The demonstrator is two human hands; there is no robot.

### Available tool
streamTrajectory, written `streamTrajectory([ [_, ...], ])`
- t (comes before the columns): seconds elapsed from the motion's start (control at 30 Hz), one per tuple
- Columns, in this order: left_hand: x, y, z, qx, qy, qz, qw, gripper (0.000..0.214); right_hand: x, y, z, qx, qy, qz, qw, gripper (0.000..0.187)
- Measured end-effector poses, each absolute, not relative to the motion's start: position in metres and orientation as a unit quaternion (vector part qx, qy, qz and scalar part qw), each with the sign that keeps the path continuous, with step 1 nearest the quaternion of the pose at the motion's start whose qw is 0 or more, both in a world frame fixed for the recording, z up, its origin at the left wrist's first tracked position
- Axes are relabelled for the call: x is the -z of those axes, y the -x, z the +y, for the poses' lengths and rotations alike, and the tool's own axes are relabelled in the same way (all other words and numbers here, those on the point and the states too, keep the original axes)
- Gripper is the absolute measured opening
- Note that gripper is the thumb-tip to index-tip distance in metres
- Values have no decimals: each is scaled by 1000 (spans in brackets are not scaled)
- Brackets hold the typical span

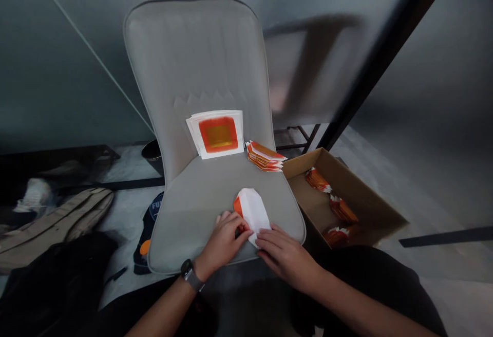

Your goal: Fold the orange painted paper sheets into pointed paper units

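A partly folded white and orange paper (254,209) lies on the seat of a grey chair (200,208). My left hand (223,239) presses its fingertips on the paper's lower left edge, a watch on that wrist. My right hand (283,252) holds the paper's lower right corner down with its fingers together. A stack of flat square sheets (217,134) with orange and yellow centres leans against the chair back. A pile of folded papers (265,157) rests on the seat's right rear.
An open cardboard box (365,203) with several bundles of folded orange papers stands on the floor to the right. A beige bag (57,221) and dark items lie on the floor at left. A black frame post (385,54) slants at right.
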State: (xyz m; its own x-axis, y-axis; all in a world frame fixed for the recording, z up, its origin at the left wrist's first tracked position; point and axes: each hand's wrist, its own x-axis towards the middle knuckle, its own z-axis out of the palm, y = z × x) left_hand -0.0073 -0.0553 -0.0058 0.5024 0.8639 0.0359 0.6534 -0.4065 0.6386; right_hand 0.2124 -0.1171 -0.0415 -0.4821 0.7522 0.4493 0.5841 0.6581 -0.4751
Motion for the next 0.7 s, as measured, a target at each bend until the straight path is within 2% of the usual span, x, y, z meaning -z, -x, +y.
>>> streamTrajectory([
  [0.07,3,13,-54,-182,-822,440,313,11,45,-214,-115,-164,404,-830,347,24],
  [0.2,-1,24,-51,-153,-854,365,339,22,47,-217,-110,-199,404,-817,361,22],
  [0.3,-2,28,-52,-137,-882,338,298,15,40,-218,-109,-174,383,-847,324,23],
  [0.5,-4,29,-55,-124,-898,324,270,16,36,-214,-119,-88,370,-890,252,29],
  [0.7,-2,32,-55,-135,-888,334,285,15,41,-215,-121,-115,376,-888,240,35],
])
